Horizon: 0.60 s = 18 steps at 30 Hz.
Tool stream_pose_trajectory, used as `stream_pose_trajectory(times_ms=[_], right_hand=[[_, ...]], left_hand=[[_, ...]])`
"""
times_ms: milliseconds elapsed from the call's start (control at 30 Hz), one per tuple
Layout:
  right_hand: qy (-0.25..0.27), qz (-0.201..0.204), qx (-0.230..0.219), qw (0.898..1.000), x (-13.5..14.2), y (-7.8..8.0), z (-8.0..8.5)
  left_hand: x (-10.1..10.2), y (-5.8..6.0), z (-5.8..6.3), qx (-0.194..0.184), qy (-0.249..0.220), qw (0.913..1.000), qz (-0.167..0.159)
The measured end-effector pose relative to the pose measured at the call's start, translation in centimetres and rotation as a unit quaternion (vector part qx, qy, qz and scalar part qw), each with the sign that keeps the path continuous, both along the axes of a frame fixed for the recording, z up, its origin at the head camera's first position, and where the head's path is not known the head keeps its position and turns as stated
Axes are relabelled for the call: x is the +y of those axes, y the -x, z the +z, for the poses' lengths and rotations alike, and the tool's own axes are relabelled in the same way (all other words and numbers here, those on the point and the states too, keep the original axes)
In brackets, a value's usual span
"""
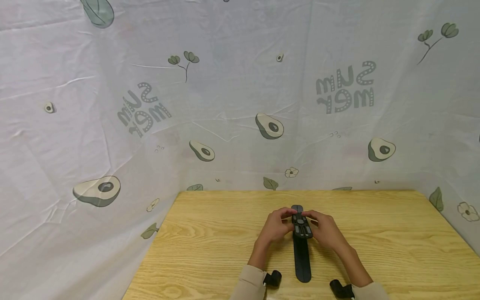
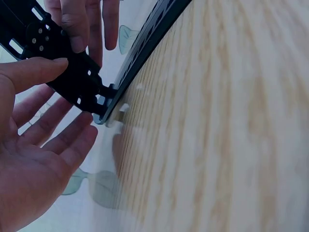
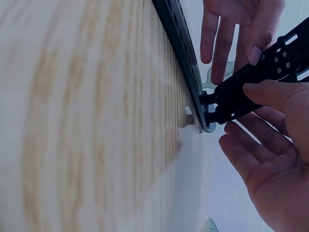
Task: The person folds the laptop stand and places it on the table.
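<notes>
A black hinged folding stand (image 1: 302,262) lies lengthwise on the table, its long flat base strip against the wood. The slotted upper arm (image 1: 302,230) is raised at an angle from the hinge at the far end. My left hand (image 1: 275,228) grips this arm from the left, thumb (image 2: 46,70) on its underside in the left wrist view. From the other side my right hand (image 1: 327,230) pinches the same arm, thumb (image 3: 265,92) likewise on the underside. In both wrist views the hinge (image 2: 107,94) shows beyond the fingers, joined to the base.
A light wood-grain table (image 1: 210,237) carries the stand. Behind it and at both sides hangs a pale cloth (image 1: 232,83) printed with avocados, leaves and lettering. Black wrist cameras (image 1: 273,278) sit at the beige sleeves (image 1: 249,283), close to the tabletop.
</notes>
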State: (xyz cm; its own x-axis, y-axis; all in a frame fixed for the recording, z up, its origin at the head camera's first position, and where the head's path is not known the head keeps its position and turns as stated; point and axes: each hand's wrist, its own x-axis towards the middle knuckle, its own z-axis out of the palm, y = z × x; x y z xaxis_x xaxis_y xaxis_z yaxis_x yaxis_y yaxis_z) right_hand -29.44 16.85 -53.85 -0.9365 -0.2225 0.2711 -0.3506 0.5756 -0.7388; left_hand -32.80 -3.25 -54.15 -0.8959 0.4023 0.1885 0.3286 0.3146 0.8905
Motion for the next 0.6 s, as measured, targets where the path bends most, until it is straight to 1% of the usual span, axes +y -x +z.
stream_pose_trajectory(times_ms=[367,467,600], right_hand=[[-0.002,-0.002,0.015,1.000,0.32,0.11,-0.28],[-0.002,-0.003,0.016,1.000,0.38,0.14,-0.33],[-0.002,-0.002,0.003,1.000,0.63,0.22,-0.51]], left_hand=[[0.30,-0.23,0.39,-0.012,0.002,0.9996,0.025],[0.35,-0.29,0.41,-0.023,-0.008,0.9992,0.032],[0.50,-0.36,0.17,-0.039,-0.030,0.9980,0.039]])
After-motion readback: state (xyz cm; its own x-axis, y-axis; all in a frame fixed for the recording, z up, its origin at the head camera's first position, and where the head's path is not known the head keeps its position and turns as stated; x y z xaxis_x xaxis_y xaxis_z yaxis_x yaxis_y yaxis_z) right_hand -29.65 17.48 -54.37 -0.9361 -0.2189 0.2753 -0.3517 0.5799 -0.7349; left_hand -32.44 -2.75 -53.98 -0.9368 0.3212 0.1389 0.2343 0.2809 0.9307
